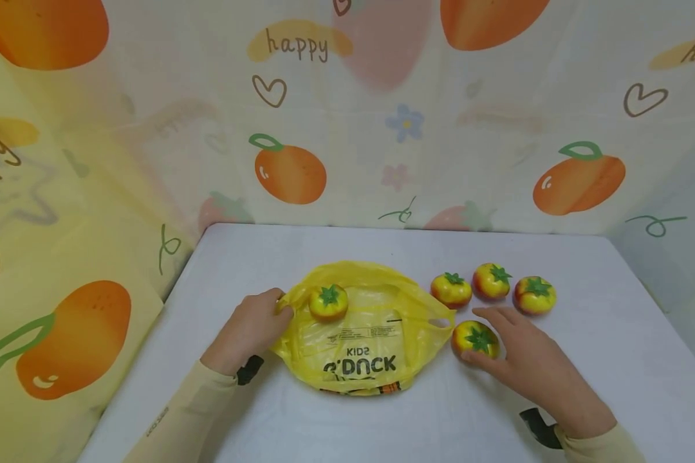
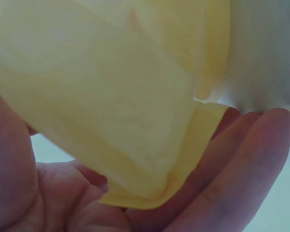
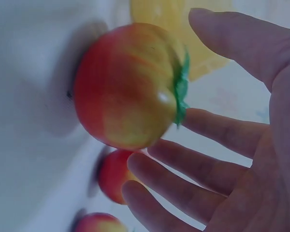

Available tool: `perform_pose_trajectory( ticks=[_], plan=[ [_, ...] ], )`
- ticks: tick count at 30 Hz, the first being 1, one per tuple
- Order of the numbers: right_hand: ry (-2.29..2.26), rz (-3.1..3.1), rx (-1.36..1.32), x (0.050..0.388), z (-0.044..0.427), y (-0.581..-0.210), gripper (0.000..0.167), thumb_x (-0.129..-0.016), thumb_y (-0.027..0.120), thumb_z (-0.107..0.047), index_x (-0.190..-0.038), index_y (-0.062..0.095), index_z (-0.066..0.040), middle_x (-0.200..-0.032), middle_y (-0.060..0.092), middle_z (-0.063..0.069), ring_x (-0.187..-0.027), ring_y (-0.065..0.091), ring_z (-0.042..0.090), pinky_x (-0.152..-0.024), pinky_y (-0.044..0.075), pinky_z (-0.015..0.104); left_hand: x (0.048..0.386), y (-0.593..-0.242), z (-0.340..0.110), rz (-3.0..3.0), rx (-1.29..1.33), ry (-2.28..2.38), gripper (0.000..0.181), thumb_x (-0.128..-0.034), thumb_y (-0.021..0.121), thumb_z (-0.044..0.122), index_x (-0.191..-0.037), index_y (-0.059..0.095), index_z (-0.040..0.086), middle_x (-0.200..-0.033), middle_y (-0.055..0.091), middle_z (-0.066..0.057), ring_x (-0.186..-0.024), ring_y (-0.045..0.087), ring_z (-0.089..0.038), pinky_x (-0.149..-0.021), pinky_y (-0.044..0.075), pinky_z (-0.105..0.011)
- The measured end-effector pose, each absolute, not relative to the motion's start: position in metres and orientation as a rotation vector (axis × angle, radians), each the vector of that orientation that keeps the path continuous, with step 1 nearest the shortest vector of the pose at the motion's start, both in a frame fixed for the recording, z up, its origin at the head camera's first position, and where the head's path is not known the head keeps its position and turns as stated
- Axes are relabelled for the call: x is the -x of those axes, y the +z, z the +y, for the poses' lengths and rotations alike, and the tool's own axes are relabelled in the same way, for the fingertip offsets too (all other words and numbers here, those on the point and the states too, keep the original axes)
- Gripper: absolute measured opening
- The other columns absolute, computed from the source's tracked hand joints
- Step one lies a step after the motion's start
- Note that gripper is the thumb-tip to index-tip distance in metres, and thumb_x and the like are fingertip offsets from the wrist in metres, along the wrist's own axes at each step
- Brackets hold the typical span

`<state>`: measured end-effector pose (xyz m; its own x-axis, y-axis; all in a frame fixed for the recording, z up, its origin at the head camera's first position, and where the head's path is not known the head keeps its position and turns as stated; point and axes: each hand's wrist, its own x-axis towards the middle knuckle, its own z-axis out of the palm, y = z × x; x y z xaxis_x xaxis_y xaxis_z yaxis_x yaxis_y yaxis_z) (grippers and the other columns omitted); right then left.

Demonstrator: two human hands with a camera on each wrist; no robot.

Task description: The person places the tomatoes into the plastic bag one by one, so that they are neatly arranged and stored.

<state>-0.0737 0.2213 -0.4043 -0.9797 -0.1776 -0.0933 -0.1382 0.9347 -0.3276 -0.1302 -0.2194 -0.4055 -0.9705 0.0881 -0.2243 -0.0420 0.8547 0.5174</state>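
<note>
Well, from my remote seat I have the left hand (image 1: 249, 331) at the near-left edge of a thin, translucent yellow plastic bag (image 1: 373, 297), thumb and fingers pinching its rim; the left wrist view shows the yellow film running between them. The bag lies flat-bottomed on a white tabletop (image 1: 359, 427), black print upside down to me. A round, glossy yellow-and-red tomato-like fruit with a green star-shaped leaf cap (image 1: 328, 301) rests against the yellow plastic close to my left fingers, though I cannot tell whether it sits inside the bag. My right hand (image 1: 535, 363) is spread about a second such fruit (image 1: 478, 335), just right of the bag; in the right wrist view the thumb stands well apart from the fingers, and I cannot tell whether any fingertip touches the skin. Beyond that hand, three matching fruits (image 1: 491, 281) stand on the tabletop, leaf caps uppermost. Behind everything I see a cream cloth backdrop (image 1: 347, 128) printed with oranges, hearts and "happy".
</note>
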Motion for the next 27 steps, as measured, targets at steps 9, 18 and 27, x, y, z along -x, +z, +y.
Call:
perform_pose_trajectory(
  ticks=[9, 18, 27],
  plan=[
    [-0.495, 2.952, 0.223, 0.075, 0.218, -0.413, 0.084, -0.085, 0.085, -0.061, -0.149, 0.059, -0.013, -0.147, 0.063, 0.019, -0.126, 0.064, 0.040, -0.101, 0.055, 0.067, 0.129, -0.403, -0.218, 2.778, -0.041, 0.805, 0.033, -0.1053, 0.055, 0.025, -0.126, 0.065, 0.001, -0.089, 0.067, -0.009, -0.066, 0.057, -0.021, -0.061, 0.047, -0.031],
    [-0.524, 2.929, 0.220, 0.077, 0.216, -0.418, 0.081, -0.087, 0.086, -0.056, -0.151, 0.058, -0.014, -0.148, 0.062, 0.019, -0.124, 0.065, 0.039, -0.102, 0.054, 0.067, 0.129, -0.405, -0.217, 2.788, -0.047, 0.805, 0.033, -0.1044, 0.055, 0.025, -0.124, 0.065, 0.001, -0.087, 0.066, -0.008, -0.066, 0.057, -0.021, -0.061, 0.047, -0.031],
    [-0.552, 2.913, 0.237, 0.078, 0.215, -0.421, 0.079, -0.088, 0.087, -0.049, -0.151, 0.058, -0.012, -0.147, 0.063, 0.018, -0.124, 0.064, 0.036, -0.103, 0.055, 0.066, 0.129, -0.405, -0.219, 2.779, -0.046, 0.813, 0.027, -0.1044, 0.056, 0.024, -0.118, 0.065, 0.003, -0.081, 0.062, -0.007, -0.064, 0.057, -0.021, -0.059, 0.047, -0.031]
  ],
)
